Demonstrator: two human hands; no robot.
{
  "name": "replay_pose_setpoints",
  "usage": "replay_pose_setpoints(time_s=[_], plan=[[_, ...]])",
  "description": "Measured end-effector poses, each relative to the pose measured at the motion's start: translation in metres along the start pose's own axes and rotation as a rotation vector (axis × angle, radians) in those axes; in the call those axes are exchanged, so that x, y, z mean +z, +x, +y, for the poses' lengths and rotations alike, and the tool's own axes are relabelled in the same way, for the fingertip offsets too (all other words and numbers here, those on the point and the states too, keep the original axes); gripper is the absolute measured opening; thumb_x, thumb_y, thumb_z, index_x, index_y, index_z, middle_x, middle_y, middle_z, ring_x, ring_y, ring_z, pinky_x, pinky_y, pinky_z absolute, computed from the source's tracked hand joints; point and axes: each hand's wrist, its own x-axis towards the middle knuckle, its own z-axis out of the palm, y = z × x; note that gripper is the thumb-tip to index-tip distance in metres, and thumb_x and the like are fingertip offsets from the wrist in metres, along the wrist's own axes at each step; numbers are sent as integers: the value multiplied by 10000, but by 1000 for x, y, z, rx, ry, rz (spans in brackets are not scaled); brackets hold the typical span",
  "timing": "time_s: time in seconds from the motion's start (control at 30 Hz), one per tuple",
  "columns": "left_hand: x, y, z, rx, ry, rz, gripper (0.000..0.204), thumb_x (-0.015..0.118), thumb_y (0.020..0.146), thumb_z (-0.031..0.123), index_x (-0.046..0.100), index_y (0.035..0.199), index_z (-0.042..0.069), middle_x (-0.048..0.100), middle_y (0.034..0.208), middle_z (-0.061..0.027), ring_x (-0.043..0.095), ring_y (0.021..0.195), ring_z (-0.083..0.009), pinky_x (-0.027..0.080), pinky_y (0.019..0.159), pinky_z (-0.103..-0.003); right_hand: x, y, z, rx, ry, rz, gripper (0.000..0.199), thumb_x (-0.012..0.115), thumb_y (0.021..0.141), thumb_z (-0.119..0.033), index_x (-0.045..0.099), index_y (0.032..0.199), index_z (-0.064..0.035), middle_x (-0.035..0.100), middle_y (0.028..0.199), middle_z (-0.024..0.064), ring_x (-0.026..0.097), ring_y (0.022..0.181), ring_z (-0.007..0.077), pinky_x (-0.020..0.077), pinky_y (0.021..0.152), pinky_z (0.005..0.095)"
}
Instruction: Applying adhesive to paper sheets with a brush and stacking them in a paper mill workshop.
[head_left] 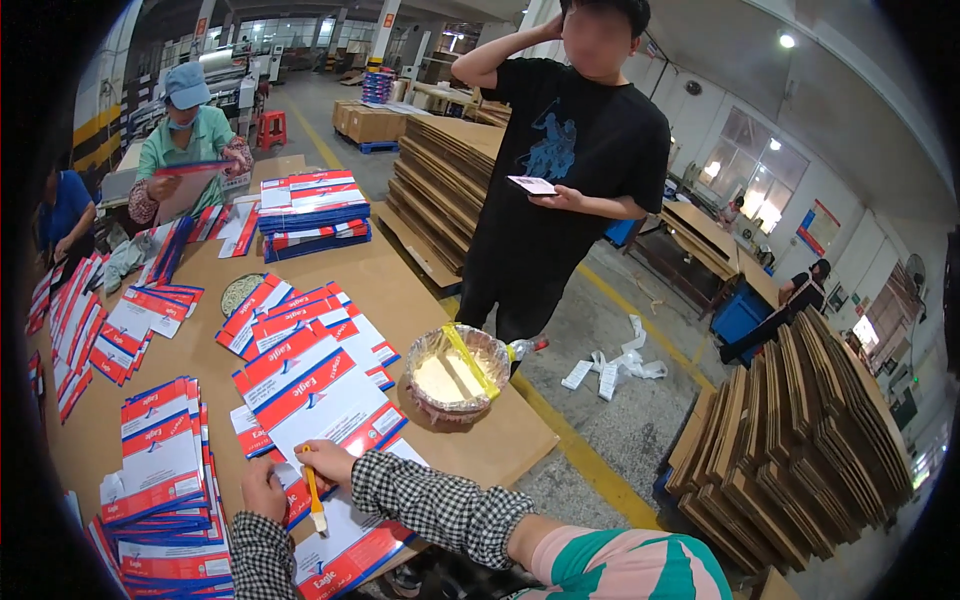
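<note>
My right hand (328, 463) grips a paintbrush (313, 488) by its yellow handle, its pale bristles pointing down over a printed cardboard sheet (335, 555). Close beside it, my left hand (263, 490) has its fingers curled at the left edge of the red, white and blue sheets. Exactly how they grip there is partly hidden. Ahead of both hands lies an overlapping pile of the same printed sheets (310, 385). Right of this pile stands a plastic-lined bowl (440, 380) of cream-coloured paste, with a yellow strip across its top.
Stacks of printed sheets (160, 450) cover the table's (500, 440) left side. A taller stack (312, 215) stands at the far end. Across the table, one person (188, 140) handles a sheet; another (590, 130) stands holding a phone. Stacked brown cardboard (790, 440) rises at right.
</note>
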Motion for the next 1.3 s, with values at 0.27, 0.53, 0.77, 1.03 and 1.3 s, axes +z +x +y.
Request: replay_pose_setpoints(time_s=[0.27,0.53,0.77,1.03,1.3], plan=[[8,-9,15,67,102,-31,139,520,683,-71,546,805,-11,548,824,-178,517,806,-340,402,726,-402,10,-19,23,81,143,-39,429,406,879,-129,315,1278,-1,529,582,62,430,357,98,326,311,217],[0,-8,52,154,385,19,95,561,678,-29,564,770,-7,529,788,-162,522,803,-330,412,719,-395,1,-16,35,103,99,-53,320,420,879,-180,414,1163,-32,540,585,71,450,332,109,340,283,227],[12,-21,33,-105,99,-23,88,518,703,-60,539,786,-37,527,809,-192,532,781,-360,435,686,-408,-1,-21,38,122,82,-51,318,423,886,-205,426,1155,-34,540,602,67,452,335,112,342,288,223],[19,-40,24,-130,-53,88,60,504,700,-47,523,756,-37,493,730,-183,499,679,-327,397,602,-378,-1,-41,44,99,217,-19,274,444,885,-209,477,1088,-29,536,567,38,448,357,106,332,316,239],[37,-8,41,-265,-149,268,208,603,737,155,564,661,-34,525,670,-149,512,596,-236,382,538,-347,-78,-71,-28,-351,377,185,179,427,897,-172,503,941,-16,579,848,91,569,715,155,506,691,293]])
